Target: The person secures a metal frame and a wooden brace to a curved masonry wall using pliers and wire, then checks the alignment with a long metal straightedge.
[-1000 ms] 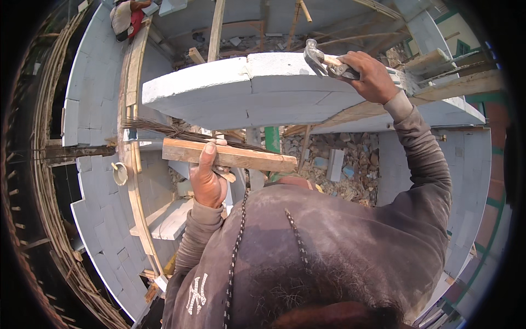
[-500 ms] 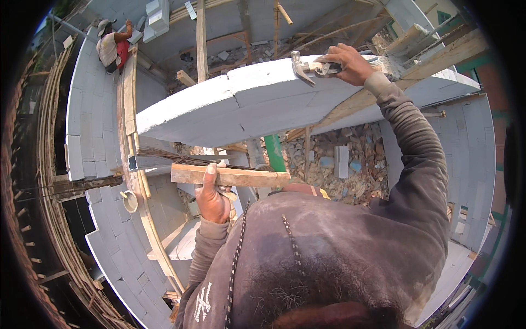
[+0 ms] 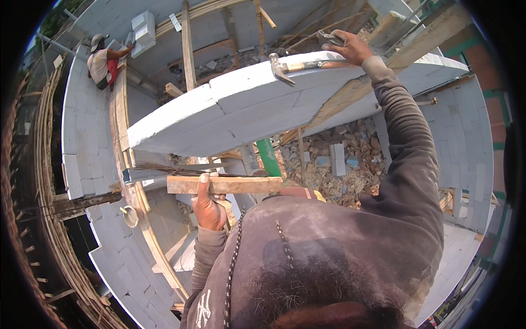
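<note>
While my left hand (image 3: 209, 211) grips the block (image 3: 246, 185), its long axis running left to right, the hammer (image 3: 296, 67) lies on the wall (image 3: 181, 123), handle pointing right toward my nearer right hand (image 3: 353, 49), which pinches a grey tool (image 3: 330, 38).

We held a squared brown wooden block (image 3: 246, 185) level and crosswise in our left grip (image 3: 210, 207), thin dark rods (image 3: 156, 167) running just behind it. Our right grip (image 3: 351, 48) held a partly hidden grey metal tool (image 3: 330, 38); nearby, a claw hammer (image 3: 279, 68) lay along the white wall top (image 3: 235, 81), head leftward.
</note>
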`<action>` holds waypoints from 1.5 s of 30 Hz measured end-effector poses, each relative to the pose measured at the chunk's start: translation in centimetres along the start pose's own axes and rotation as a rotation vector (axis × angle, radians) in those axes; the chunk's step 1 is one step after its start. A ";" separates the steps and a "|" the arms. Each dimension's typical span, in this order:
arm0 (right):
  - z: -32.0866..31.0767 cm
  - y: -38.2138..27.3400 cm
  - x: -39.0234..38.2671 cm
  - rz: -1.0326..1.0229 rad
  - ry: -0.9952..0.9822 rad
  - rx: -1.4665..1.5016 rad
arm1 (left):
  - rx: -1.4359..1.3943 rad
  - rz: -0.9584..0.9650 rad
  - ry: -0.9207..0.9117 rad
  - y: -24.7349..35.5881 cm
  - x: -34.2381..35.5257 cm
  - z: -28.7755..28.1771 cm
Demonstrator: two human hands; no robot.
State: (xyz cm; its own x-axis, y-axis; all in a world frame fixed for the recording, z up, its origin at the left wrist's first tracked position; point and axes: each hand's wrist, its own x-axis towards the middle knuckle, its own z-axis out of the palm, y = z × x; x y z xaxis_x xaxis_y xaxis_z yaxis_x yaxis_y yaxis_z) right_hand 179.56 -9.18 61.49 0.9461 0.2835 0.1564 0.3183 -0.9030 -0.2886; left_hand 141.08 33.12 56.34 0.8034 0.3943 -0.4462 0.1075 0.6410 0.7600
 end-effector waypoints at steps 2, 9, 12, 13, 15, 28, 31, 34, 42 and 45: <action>0.2 2.8 0.4 0.187 -0.009 -0.026 | 0.000 0.015 0.019 -0.2 0.0 -0.8; 1.4 9.5 -1.3 0.481 0.094 -0.065 | 0.021 -0.019 0.048 -0.4 -0.5 -0.6; 2.3 10.8 -2.2 0.383 0.215 -0.177 | 0.020 -0.026 0.017 -0.5 -0.4 -0.6; 2.6 10.6 -2.2 0.361 0.256 -0.193 | 0.030 -0.026 0.012 -0.5 -0.4 -0.4; 3.0 8.5 -2.1 0.411 0.257 -0.243 | 0.038 -0.021 0.006 -0.4 -0.3 -0.1; 1.8 9.8 -2.5 0.407 0.217 -0.288 | 0.022 -0.072 -0.020 0.4 0.0 2.2; 0.5 6.2 -2.8 0.376 0.268 -0.277 | 0.007 -0.075 -0.080 0.6 0.2 1.5; -0.4 0.9 -5.2 0.046 0.462 -0.078 | 0.031 -0.115 -0.067 0.9 0.7 2.1; 3.3 -27.5 -18.3 -0.335 -0.653 0.811 | 0.042 -0.059 -0.075 2.2 0.4 3.6; 5.1 -29.9 -19.5 -0.408 -0.640 0.744 | 0.031 -0.039 -0.069 2.8 0.3 4.2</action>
State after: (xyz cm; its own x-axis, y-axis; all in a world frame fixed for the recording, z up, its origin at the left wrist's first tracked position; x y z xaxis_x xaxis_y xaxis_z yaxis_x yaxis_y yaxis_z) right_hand 151.89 13.90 62.24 0.5457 0.8329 -0.0918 0.3702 -0.3379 -0.8653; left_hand 144.09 32.25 60.30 0.8366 0.3220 -0.4433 0.1570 0.6342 0.7571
